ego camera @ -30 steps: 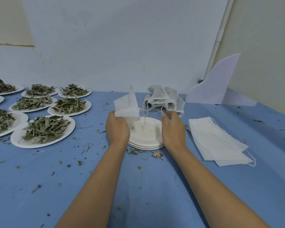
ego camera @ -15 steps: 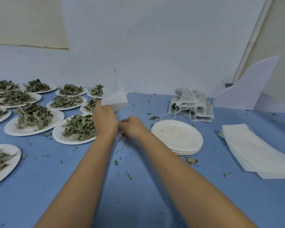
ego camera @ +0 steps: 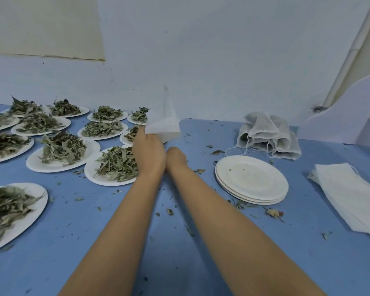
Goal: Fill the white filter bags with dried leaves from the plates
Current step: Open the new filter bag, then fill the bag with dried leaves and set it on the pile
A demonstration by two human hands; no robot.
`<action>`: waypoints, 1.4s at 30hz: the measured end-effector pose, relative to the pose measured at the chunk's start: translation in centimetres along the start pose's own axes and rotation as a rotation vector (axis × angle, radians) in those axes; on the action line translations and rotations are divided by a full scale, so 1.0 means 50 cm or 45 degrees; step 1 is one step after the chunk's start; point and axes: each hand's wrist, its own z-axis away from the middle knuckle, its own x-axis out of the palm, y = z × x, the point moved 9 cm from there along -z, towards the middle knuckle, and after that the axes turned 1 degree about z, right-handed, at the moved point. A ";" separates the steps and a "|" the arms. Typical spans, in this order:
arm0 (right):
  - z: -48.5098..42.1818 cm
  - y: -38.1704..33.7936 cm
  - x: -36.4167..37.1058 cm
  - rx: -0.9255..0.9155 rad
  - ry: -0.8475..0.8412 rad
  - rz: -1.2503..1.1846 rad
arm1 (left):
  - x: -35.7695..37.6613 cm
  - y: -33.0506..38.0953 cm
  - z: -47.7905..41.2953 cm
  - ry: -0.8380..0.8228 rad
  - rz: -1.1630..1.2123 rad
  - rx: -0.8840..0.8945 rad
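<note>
My left hand [ego camera: 149, 152] grips an empty white filter bag [ego camera: 165, 127] and holds it up, just past the right rim of the nearest plate of dried leaves [ego camera: 113, 165]. My right hand [ego camera: 176, 158] lies close against the left one, below the bag. Its fingers are hidden, so whether it holds anything cannot be told. Several more paper plates heaped with dried leaves [ego camera: 62, 148] cover the left of the blue table.
A stack of empty paper plates [ego camera: 251, 182] sits to the right of my hands. Behind it lies a pile of filled bags [ego camera: 267, 135]. Flat unused bags [ego camera: 350, 197] lie at the far right, and a white board [ego camera: 346, 116] leans at the back right. Leaf crumbs litter the table.
Both hands moved left, from the empty plate stack to the leaf plates, with the bag still in my left hand. My right hand came in beside the left.
</note>
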 end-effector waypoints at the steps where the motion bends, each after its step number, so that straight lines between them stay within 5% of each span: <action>1: -0.002 0.002 -0.003 0.012 0.011 -0.048 | 0.003 -0.002 0.001 -0.007 -0.004 -0.003; 8: -0.005 0.047 -0.022 0.185 -0.062 -0.350 | 0.017 -0.002 0.008 -0.004 0.010 -0.030; 19: -0.009 0.122 -0.097 0.298 -0.050 -0.302 | 0.061 0.018 0.027 -0.133 0.167 -0.092; 24: 0.001 0.123 -0.153 0.170 -0.025 -0.309 | 0.069 0.061 -0.006 -0.141 0.073 -0.044; 34: 0.061 0.305 -0.376 0.335 0.248 -0.363 | 0.145 0.064 0.015 -0.197 0.442 -0.368; 42: 0.084 0.365 -0.450 0.274 0.500 -0.170 | 0.180 0.029 0.061 -0.192 0.384 -0.448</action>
